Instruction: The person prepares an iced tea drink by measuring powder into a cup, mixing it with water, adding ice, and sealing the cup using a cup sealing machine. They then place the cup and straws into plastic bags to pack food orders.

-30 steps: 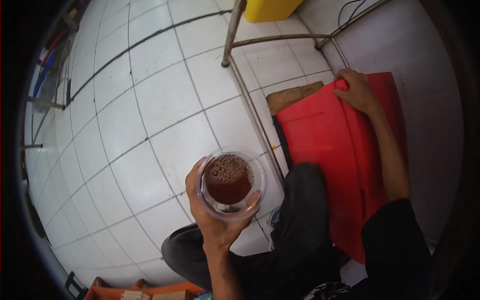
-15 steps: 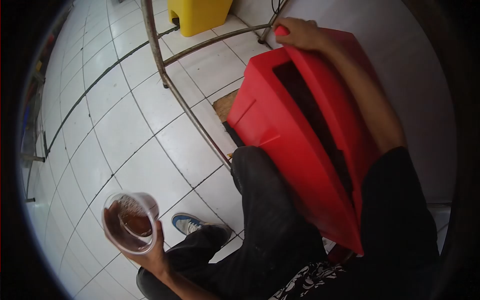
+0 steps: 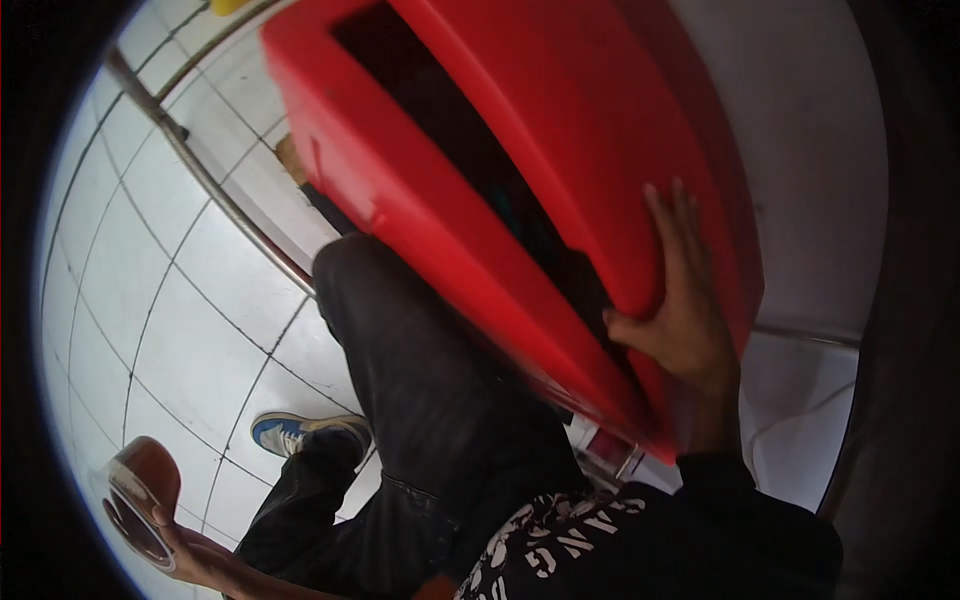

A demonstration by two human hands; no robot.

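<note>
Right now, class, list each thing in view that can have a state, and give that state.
Red container: ajar, dark gap under its lid.
Clear cup: brown liquid inside, exact level unclear.
Left hand: closed around the cup.
Right hand: open, against the lid.
Shoe: worn, laced.

the left hand (image 3: 182,556) curls at near left. the right hand (image 3: 685,320) points its fingers (image 3: 672,232) far, thumb (image 3: 628,330) spread left.
</note>
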